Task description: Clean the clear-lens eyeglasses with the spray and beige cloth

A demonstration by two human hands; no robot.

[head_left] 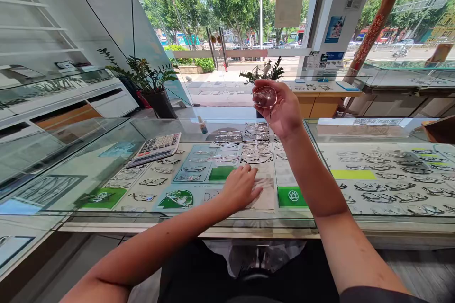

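Observation:
Raised in front of the window, my right hand (pixel 286 111) is closed on a pair of eyeglasses (pixel 265 97). One round lens faces me, with small droplets or specks on it; the fingers hide much of the frame. My left hand (pixel 241 187) rests on the glass counter (pixel 199 218), fingers stretched and holding nothing. Beside and partly under it lies a thin brownish cloth or sheet (pixel 266 196). Just beyond are stacked rows of glasses (pixel 256 144).
A large calculator (pixel 156 147) lies at left on the counter, and a small spray bottle (pixel 202 124) stands toward the back. Many glasses (pixel 377 187) show under the glass at right. Behind the counter are a potted plant (pixel 159 102) and a wooden desk (pixel 322 104).

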